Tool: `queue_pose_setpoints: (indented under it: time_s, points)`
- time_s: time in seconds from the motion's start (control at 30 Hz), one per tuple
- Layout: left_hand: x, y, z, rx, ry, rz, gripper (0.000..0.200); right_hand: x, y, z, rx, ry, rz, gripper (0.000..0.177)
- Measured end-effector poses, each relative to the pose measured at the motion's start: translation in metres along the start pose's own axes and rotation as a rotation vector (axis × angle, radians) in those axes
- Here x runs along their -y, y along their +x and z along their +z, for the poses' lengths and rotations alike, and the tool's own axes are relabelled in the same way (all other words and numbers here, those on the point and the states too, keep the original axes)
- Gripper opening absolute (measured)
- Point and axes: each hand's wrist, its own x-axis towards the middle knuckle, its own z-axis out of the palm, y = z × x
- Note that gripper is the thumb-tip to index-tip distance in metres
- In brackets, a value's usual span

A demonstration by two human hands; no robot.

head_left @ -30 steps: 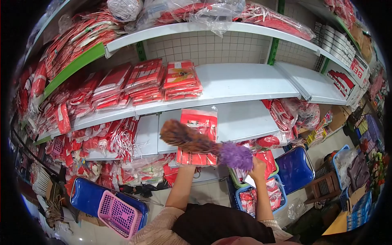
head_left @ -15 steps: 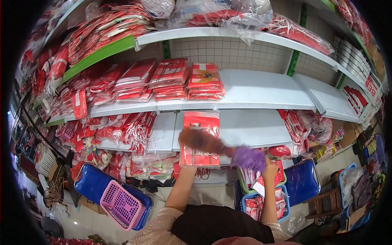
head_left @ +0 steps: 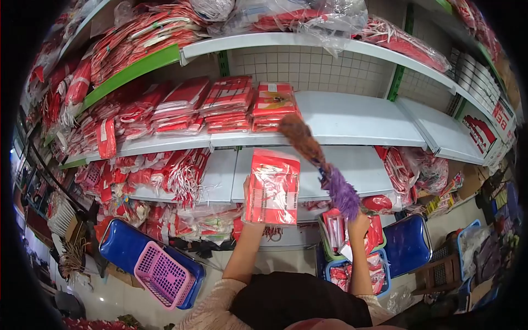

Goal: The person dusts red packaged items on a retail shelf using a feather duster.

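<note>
My left hand [head_left: 247, 196] grips a stack of red and white items in clear plastic packets [head_left: 273, 187], held up in front of the lower shelf; most of the fingers are hidden behind it. In my right hand [head_left: 358, 224] is the handle end of a duster [head_left: 343, 192] with purple and brown fluff. Its brown tip points up and to the left, in front of the middle shelf [head_left: 352, 118] and apart from the packets. Beyond it, neat piles of red packets [head_left: 226, 104] stand on the left part of that shelf.
Below my right arm are a green basket and a blue basket [head_left: 389, 273] with red packets. A blue chair [head_left: 406, 245] stands at the right. On another blue chair [head_left: 125, 242] at the left rests a pink basket [head_left: 164, 275]. Plastic-wrapped goods fill the top shelf [head_left: 264, 39].
The duster has swung from across the packets, up and to the right. The packets in my left hand have shifted slightly right and are now uncovered.
</note>
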Motion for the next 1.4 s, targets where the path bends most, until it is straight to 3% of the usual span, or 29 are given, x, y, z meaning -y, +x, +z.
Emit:
queue_pose_setpoints:
  time_s: [0.07, 0.17, 0.27, 0.37, 0.57, 0.67, 0.8, 0.9, 1.03, 1.17, 1.23, 1.4]
  points:
    - [0.003, 0.005, -0.008, -0.043, 0.038, 0.021, 0.048, 0.009, 0.002, -0.010, -0.020, 0.068, 0.060, 0.025]
    - [0.009, 0.005, -0.005, -0.029, 0.023, -0.013, 0.048, -0.010, -0.009, 0.007, -0.059, 0.220, -0.196, 0.024]
    - [0.012, 0.004, 0.000, -0.015, 0.012, -0.042, 0.048, -0.018, -0.009, 0.005, -0.035, 0.110, -0.338, 0.021]
    - [0.018, 0.007, 0.000, -0.005, 0.015, -0.058, 0.048, -0.020, -0.010, 0.009, 0.077, -0.007, 0.009, 0.018]
    - [0.025, 0.010, 0.001, 0.050, -0.043, -0.090, 0.048, -0.017, -0.006, -0.007, -0.103, 0.311, 0.268, 0.015]
    - [0.028, 0.017, -0.004, 0.100, -0.056, -0.094, 0.049, -0.036, -0.012, 0.001, -0.064, 0.410, 0.102, 0.019]
    - [0.030, 0.023, -0.026, 0.135, -0.101, -0.091, 0.050, -0.028, -0.007, -0.025, -0.088, 0.062, -0.203, 0.021]
    - [0.029, 0.018, -0.021, 0.146, -0.082, -0.122, 0.052, -0.031, 0.000, -0.020, -0.133, 0.048, -0.135, 0.019]
    - [0.031, 0.003, 0.006, 0.191, -0.118, -0.134, 0.045, -0.015, 0.038, -0.041, -0.088, -0.021, 0.134, 0.020]
    - [0.033, 0.002, 0.001, 0.095, -0.127, -0.133, 0.043, 0.020, 0.089, -0.066, -0.219, 0.109, 0.244, 0.027]
    - [0.033, 0.001, -0.002, 0.094, -0.120, -0.130, 0.043, 0.041, 0.111, -0.080, -0.284, 0.215, 0.103, 0.028]
    - [0.035, 0.004, -0.001, 0.092, -0.138, -0.112, 0.043, 0.062, 0.165, -0.085, -0.190, 0.022, -0.065, 0.028]
